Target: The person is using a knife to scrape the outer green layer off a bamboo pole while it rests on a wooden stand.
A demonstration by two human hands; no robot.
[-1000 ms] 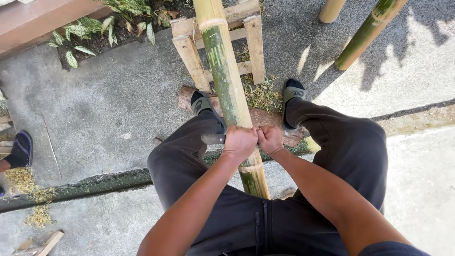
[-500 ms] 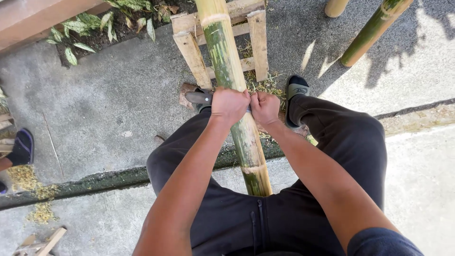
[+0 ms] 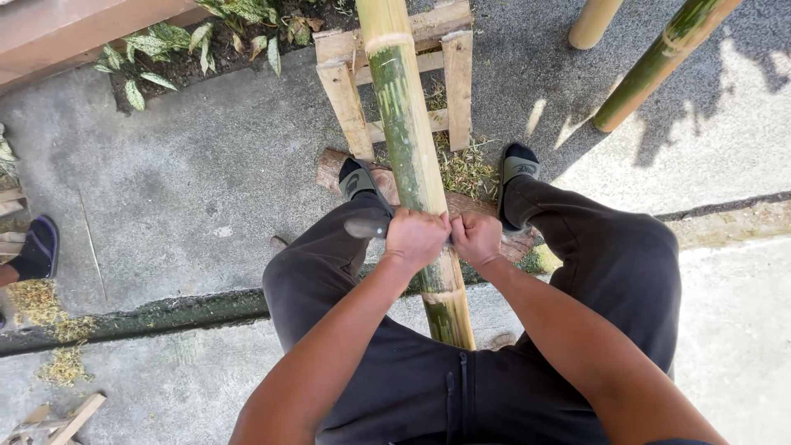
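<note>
So the person sits with legs either side of a long green bamboo pole [image 3: 409, 140], which runs from between their thighs up over a log [image 3: 334, 169] and a small wooden frame [image 3: 342, 99] on the concrete ground [image 3: 181, 189]. Both hands are on the pole at about its middle, knuckles nearly touching. The left hand [image 3: 416, 237] is curled shut around the handle of a blade tool [image 3: 367, 227], whose dull grey metal end sticks out to the left, over the dark trouser leg. The right hand [image 3: 476, 238] is balled into a fist just beside it, on the right side of the pole; what it grips is hidden by the fingers, so can't tell if it's the tool's other end or the bamboo itself. Feet in black socks and grey slide sandals [image 3: 517, 165] rest by the log, with pale shavings [image 3: 465, 169] scattered between them. Two more bamboo poles [image 3: 659, 66] lie at top right, and another person's foot [image 3: 33, 247] shows at the left edge.
</note>
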